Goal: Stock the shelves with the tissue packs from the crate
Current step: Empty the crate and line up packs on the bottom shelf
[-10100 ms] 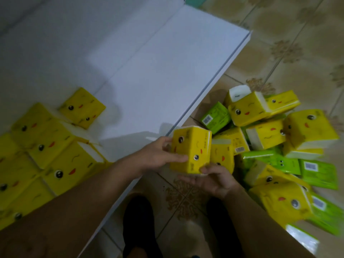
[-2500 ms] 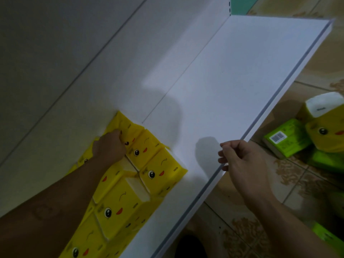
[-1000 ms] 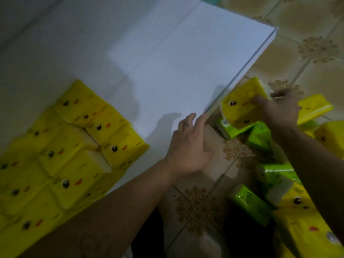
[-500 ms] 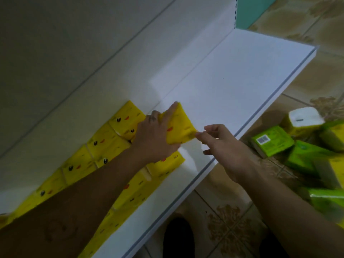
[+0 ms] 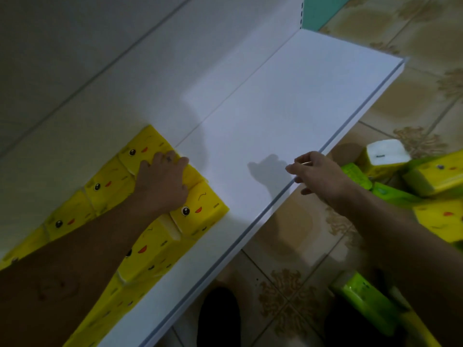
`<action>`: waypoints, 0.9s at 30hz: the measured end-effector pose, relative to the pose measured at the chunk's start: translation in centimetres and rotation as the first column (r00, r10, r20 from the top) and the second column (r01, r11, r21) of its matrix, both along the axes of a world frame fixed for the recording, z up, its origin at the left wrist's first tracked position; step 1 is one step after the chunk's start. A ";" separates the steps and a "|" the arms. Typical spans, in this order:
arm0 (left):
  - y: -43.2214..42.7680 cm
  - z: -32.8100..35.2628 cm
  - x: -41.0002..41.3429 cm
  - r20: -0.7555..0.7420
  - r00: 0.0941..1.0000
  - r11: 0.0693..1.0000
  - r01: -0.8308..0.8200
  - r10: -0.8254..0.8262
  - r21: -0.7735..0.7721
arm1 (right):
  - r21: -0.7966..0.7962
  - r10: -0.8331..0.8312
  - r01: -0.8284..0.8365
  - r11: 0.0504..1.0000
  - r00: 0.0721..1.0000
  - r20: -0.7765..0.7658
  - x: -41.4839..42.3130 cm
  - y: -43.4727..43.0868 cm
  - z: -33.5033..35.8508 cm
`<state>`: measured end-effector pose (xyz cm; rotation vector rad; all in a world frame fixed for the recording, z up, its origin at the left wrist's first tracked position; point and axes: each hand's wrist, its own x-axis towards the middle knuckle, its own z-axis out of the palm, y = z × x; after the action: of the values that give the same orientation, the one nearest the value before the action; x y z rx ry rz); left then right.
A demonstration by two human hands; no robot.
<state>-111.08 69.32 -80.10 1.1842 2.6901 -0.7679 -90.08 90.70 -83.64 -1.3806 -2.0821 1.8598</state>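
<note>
Nearest, right of the white shelf board (image 5: pixel 288 101), loose yellow and green plastic-wrapped tissue packs (image 5: pixel 431 176) lie on the tiled floor (image 5: pixel 288 234). The right hand (image 5: pixel 318 174) hovers over the shelf's front edge, fingers loosely spread, empty. The left hand (image 5: pixel 162 181) curls onto the end yellow face-printed pack (image 5: pixel 194 174) on the shelf. Probably light, squashy, slick: grip across the sides.

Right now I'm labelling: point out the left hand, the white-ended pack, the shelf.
left hand (image 5: pixel 162 185): head view, back of hand.
white-ended pack (image 5: pixel 385 152): head view, white end face.
shelf (image 5: pixel 288 108): head view, bare board.
</note>
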 end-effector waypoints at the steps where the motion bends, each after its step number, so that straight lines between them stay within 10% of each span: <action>1: 0.5 0.2 0.4 -0.033 0.999 1.000 -0.013 0.012 -0.012 | 0.044 0.045 -0.047 0.998 0.998 0.039 0.5 0.6 -0.1; 7: 4.3 -0.4 4.6 -0.039 0.999 0.998 0.013 -0.011 0.055 | 0.320 0.159 -0.287 0.903 0.914 0.373 5.8 6.4 -1.4; 14: 11.2 -2.6 14.7 0.365 0.914 0.933 0.037 -0.176 0.357 | 0.578 -0.355 0.028 0.816 0.812 0.462 14.1 13.0 -6.2; 21: 13.7 -4.6 20.7 0.535 0.812 0.900 -0.025 -0.235 0.434 | 0.355 -0.081 -0.332 0.874 0.620 0.780 16.2 13.4 -9.0; 27: 12.9 -5.1 21.6 0.627 0.760 0.905 -0.133 -0.169 0.404 | 0.337 -0.170 -0.170 0.926 0.609 0.774 17.1 12.9 -9.6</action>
<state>-89.44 82.26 -85.23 1.2496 2.2686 0.2605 -72.99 103.59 -93.24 -2.3466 -2.5527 0.7172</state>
